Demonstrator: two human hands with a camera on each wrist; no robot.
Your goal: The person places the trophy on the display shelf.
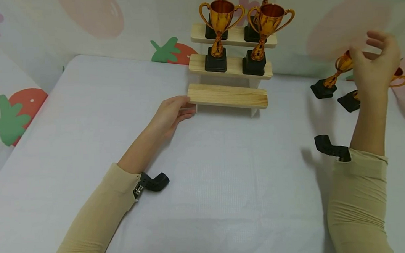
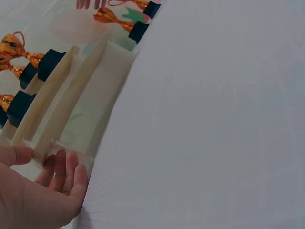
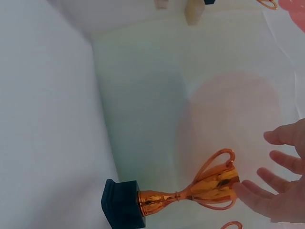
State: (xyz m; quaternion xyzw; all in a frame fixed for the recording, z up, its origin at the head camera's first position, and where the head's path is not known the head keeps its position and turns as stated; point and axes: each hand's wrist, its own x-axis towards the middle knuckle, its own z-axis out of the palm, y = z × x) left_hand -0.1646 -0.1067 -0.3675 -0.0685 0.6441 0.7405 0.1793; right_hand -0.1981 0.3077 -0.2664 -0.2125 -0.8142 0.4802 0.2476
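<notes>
A three-tier wooden display stand [image 1: 226, 95] stands against the back of the table. My left hand [image 1: 171, 114] grips the left end of its lowest board, thumb on top and fingers underneath, as the left wrist view [image 2: 43, 195] shows. Gold trophies with black bases stand on the two upper tiers, among them a left trophy [image 1: 221, 18] and a right trophy [image 1: 268, 21] on the middle tier. My right hand [image 1: 378, 62] is raised at the right with loosely bent fingers, close by the rim of a gold trophy [image 3: 209, 188]. It holds nothing.
A second trophy [image 1: 349, 101] stands at the table's right, partly hidden behind my right forearm. The white-covered table [image 1: 219, 179] spreads in front of the stand. A patterned wall cloth [image 1: 135, 23] hangs behind. Each sleeve carries a black camera mount.
</notes>
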